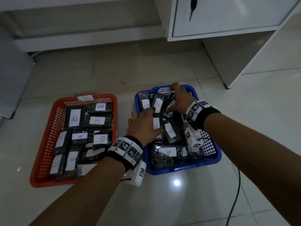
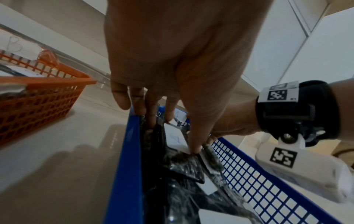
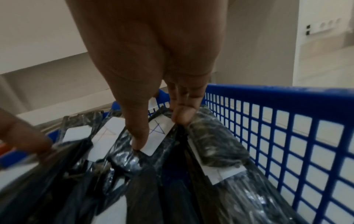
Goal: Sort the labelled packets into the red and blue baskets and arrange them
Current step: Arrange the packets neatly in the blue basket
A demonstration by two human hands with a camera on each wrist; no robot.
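The red basket (image 1: 39,160) on the left holds several black packets with white B labels (image 1: 97,120). The blue basket (image 1: 187,167) on the right holds black packets labelled A (image 1: 167,151), and one packet at its far left looks labelled B (image 1: 145,101). My left hand (image 1: 146,118) reaches into the blue basket's left side. Its fingers dip beside the rim (image 2: 130,151) and its thumb presses a packet's label, gripping that packet (image 2: 172,136). My right hand (image 1: 174,100) works at the basket's far end. Thumb and fingers pinch a packet labelled A (image 3: 159,130).
Both baskets sit on a glossy tiled floor. A white cabinet (image 1: 228,17) with a key in its lock stands behind the blue basket. A black cable (image 1: 236,193) trails over the floor at the right. A grey object (image 1: 13,79) stands at the far left.
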